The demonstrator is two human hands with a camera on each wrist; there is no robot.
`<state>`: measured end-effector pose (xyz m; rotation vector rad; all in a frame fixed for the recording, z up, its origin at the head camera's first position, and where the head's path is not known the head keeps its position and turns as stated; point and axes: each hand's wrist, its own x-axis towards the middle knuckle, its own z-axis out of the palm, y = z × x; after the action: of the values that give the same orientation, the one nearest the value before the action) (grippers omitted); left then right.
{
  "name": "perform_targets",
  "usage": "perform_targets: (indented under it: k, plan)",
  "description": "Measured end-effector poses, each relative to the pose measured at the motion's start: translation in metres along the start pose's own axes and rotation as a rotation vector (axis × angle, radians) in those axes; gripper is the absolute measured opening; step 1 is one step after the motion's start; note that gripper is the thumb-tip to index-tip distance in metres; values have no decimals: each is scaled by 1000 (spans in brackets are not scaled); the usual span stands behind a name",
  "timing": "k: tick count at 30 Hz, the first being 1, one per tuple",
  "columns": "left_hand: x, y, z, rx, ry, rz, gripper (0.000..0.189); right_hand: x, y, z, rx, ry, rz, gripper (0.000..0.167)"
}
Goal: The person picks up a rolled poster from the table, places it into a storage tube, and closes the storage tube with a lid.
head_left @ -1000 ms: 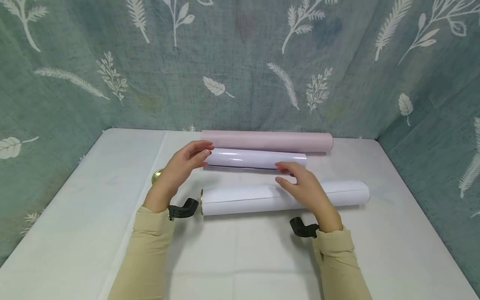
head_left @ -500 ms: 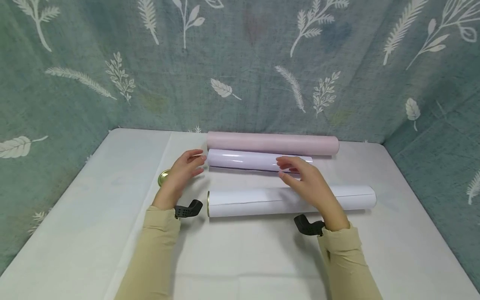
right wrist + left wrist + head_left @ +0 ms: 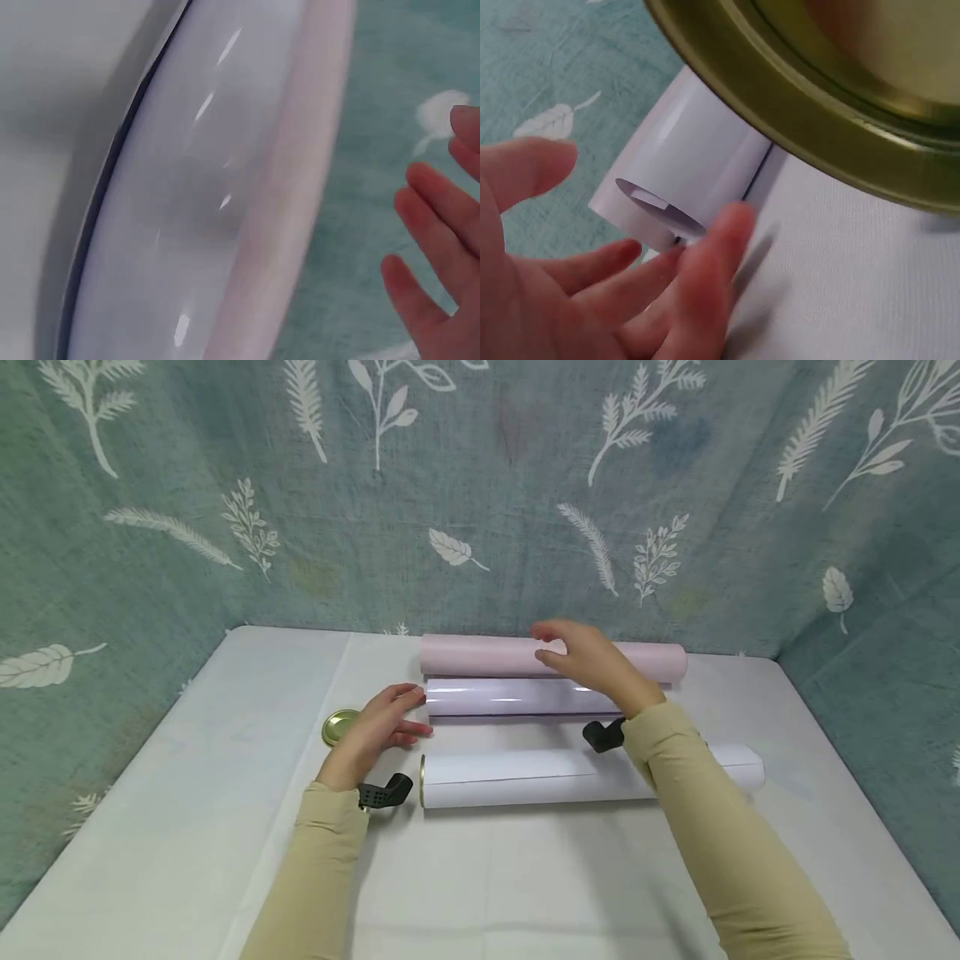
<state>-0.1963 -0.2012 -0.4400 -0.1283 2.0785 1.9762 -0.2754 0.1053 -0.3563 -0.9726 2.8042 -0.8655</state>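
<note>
Left hand: the left hand (image 3: 377,725) has its fingers spread and grips nothing, just beside the left end of the lilac roll (image 3: 510,697); whether a fingertip touches it, I cannot tell.
Right hand: the right hand (image 3: 592,660) is held palm-down with its fingers parted, beyond the lilac roll and over the pink roll (image 3: 480,655), holding nothing.
Lilac roll: it lies flat on the bench (image 3: 225,860), long axis running left to right, its hollow left end facing the left hand.
Nearer hand: the left one, level with the lilac roll's end; the right forearm passes above that roll's right part.
Pink roll: just behind the lilac roll and parallel to it, its right end reaching farther.
White tube: the white tube (image 3: 525,781) lies on the person's side of the lilac roll, apart from it and nearly parallel.
Gold lid: the gold lid (image 3: 340,727) is left of the lilac roll, past the left hand.
Curtain: the leaf-patterned curtain (image 3: 337,568) hangs behind the lilac roll.
</note>
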Motion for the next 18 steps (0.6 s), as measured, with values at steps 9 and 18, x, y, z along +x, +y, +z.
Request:
perform_targets:
  k: [9, 18]
  plan:
    - [0, -11, 6, -241, -100, 32, 51, 40, 33, 3, -266, -256, 186, 59]
    - [0, -6, 0, -35, 113, 36, 39, 49, 39, 10, -290, -361, 215, 71]
